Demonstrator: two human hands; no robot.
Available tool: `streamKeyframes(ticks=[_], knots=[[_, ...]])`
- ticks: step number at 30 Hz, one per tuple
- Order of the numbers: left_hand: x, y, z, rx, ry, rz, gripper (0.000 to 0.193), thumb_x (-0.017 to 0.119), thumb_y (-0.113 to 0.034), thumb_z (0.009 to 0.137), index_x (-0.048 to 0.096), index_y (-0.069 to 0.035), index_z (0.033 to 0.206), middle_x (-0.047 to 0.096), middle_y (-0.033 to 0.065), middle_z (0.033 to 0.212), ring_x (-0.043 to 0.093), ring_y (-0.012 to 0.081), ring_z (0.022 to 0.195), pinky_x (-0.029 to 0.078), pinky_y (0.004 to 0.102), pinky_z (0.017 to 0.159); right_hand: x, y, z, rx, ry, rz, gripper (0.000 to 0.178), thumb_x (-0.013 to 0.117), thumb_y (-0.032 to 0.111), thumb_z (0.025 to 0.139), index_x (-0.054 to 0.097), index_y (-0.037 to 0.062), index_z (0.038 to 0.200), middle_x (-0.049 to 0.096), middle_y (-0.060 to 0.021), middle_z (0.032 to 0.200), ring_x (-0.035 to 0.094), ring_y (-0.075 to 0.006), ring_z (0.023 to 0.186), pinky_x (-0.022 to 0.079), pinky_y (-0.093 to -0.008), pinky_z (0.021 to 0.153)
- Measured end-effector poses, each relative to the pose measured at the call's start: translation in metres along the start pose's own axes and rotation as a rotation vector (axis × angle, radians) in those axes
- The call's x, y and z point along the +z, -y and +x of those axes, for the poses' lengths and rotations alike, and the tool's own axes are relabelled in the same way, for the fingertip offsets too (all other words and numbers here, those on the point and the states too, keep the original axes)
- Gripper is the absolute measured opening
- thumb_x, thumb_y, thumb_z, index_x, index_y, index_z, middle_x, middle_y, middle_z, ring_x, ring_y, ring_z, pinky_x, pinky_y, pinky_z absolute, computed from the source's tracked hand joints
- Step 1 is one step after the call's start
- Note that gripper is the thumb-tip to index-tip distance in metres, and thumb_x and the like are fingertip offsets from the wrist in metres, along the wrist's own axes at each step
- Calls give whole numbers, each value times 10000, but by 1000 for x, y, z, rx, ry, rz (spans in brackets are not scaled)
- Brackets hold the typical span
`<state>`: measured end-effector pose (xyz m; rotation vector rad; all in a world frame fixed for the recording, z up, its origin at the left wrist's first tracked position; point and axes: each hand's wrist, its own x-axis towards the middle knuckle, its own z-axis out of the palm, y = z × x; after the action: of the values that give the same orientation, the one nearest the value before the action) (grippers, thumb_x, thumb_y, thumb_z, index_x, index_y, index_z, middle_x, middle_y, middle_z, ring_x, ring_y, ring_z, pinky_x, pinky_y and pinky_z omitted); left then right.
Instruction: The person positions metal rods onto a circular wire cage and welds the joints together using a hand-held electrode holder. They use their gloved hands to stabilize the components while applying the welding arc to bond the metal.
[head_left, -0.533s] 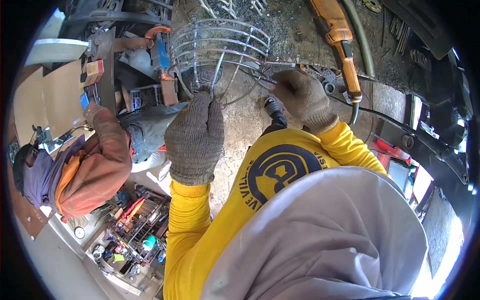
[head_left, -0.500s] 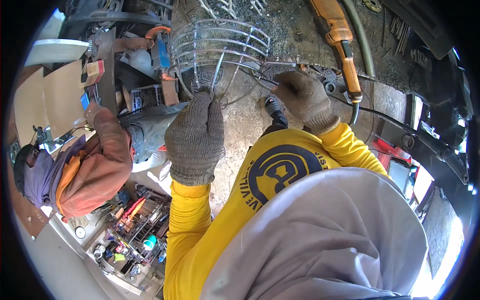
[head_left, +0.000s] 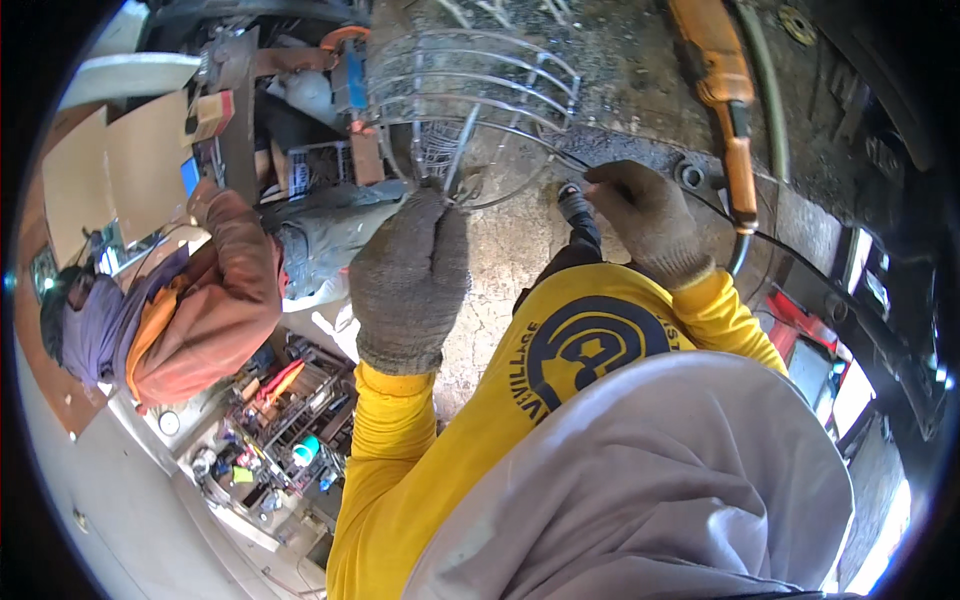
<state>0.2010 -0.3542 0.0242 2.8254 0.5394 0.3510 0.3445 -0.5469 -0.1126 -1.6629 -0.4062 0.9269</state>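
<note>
My left hand [head_left: 410, 290], in a grey-brown knitted glove, is closed around the near end of a round cage of bent metal rods [head_left: 463, 145]. The cage's curved bars fan out beyond the glove, over the edge of the dark, gritty worktop [head_left: 625, 70]. To the right of the cage, my right hand [head_left: 645, 215] wears a similar glove, its fingers bent and drawn together. Whatever they pinch, if anything, cannot be made out. A black cable [head_left: 790, 245] passes close behind that hand.
An orange corded power tool [head_left: 710, 60] lies on the worktop at right, with a metal ring [head_left: 690, 174] nearby. At left, a co-worker in an orange-brown top [head_left: 215, 310] reaches toward cardboard [head_left: 150, 170]. Cluttered metal racks [head_left: 305, 415] stand lower left.
The whole view has shifted, so the scene sits further right. My left hand keeps its hold on the cage. A thin metal piece seen near my right hand earlier no longer shows.
</note>
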Motion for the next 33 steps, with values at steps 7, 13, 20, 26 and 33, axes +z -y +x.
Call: streamKeyframes(ticks=[7, 13, 20, 26, 33], knots=[[0, 3, 0, 19, -38, -22, 261, 761, -142, 885, 716, -20, 1111, 727, 167, 852, 716, 307, 714, 562, 366, 642, -15, 31, -9, 52, 45, 16, 222, 665, 111, 973, 699, -20, 1149, 719, -84, 966, 638, -105, 849, 514, -272, 777], [-7, -6, 5, -68, 78, 15, 301, 765, -104, 873, 705, -15, 1155, 728, 169, 891, 720, 300, 740, 561, 368, 645, -24, 23, -6, -40, 45, 59, 239, 673, 136, 975, 694, -15, 1158, 719, -84, 891, 634, -102, 776, 517, -270, 715], [-5, -6, -1, -69, 30, -13, 246, 793, -46, 854, 722, 5, 1084, 762, 182, 1029, 765, 283, 894, 595, 340, 813, -33, 29, -8, 14, 57, 72, 239, 691, 142, 967, 702, -8, 1153, 699, -59, 840, 614, -94, 748, 506, -265, 704], [-8, -6, 5, -77, 77, -4, 281, 761, -95, 876, 724, -6, 1140, 748, 175, 910, 739, 293, 751, 579, 346, 677, -51, 26, -32, -328, -101, 196, 270, 710, 186, 977, 671, -19, 1149, 690, -88, 928, 620, -125, 762, 503, -285, 698], [-5, 2, 2, -13, 37, 2, 238, 776, -87, 874, 715, 11, 1083, 757, 191, 1011, 751, 325, 874, 592, 366, 786, -103, -6, -112, -536, -737, 196, 336, 688, 330, 1000, 621, 17, 1102, 609, -79, 836, 540, -140, 675, 469, -291, 628]])
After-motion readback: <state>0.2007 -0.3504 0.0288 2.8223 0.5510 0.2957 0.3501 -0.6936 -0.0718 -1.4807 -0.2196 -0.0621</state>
